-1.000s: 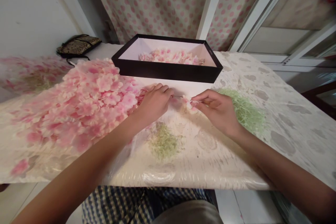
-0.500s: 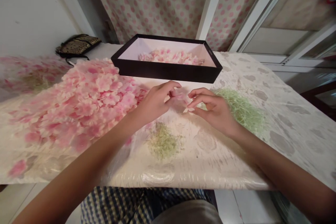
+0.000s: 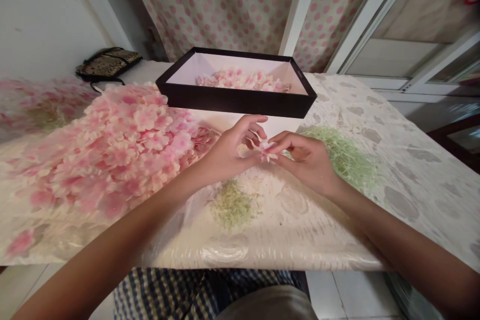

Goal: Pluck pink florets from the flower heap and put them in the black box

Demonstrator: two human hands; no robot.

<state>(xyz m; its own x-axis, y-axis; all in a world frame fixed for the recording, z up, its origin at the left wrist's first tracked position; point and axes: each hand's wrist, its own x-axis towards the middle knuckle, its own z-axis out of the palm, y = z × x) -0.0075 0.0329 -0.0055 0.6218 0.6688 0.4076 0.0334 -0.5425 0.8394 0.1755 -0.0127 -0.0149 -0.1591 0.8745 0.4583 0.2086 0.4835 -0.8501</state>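
Flower point(image 3: 267, 151): one, pink and white, held up over the middle of the desk point(image 3: 405, 180).
Loose bloom point(image 3: 20, 243): one, pink, lying by itself at the near left corner.
Blurred blooms point(image 3: 37, 102): pink with some green, at the far left edge; too soft to count.
Bag point(image 3: 110, 63): one, dark and patterned, at the back left, perhaps put there to be out of the way.
Pile point(image 3: 127, 145): pink blooms heaped at the left, overlapping, too many to count; probably kept together for easy reach.
Near tuft point(image 3: 232, 205): one of two, green, thin-stranded, lying on this side of the flower.
Box point(image 3: 240, 103): one, black-sided, white within, uncovered, standing behind the flower, probably central so either side can reach it.
Blooms inside point(image 3: 243, 81): several, pink; overlap prevents a count.
Left hand point(image 3: 238, 145): fingers curved and parted at the flower's left side; whether it grips is not clear.
Right hand point(image 3: 303, 157): thumb and forefinger pinching the flower's right side, likely lightly, to spare thin petals.
Right tuft point(image 3: 347, 155): the second, paler green, just beside the right hand.
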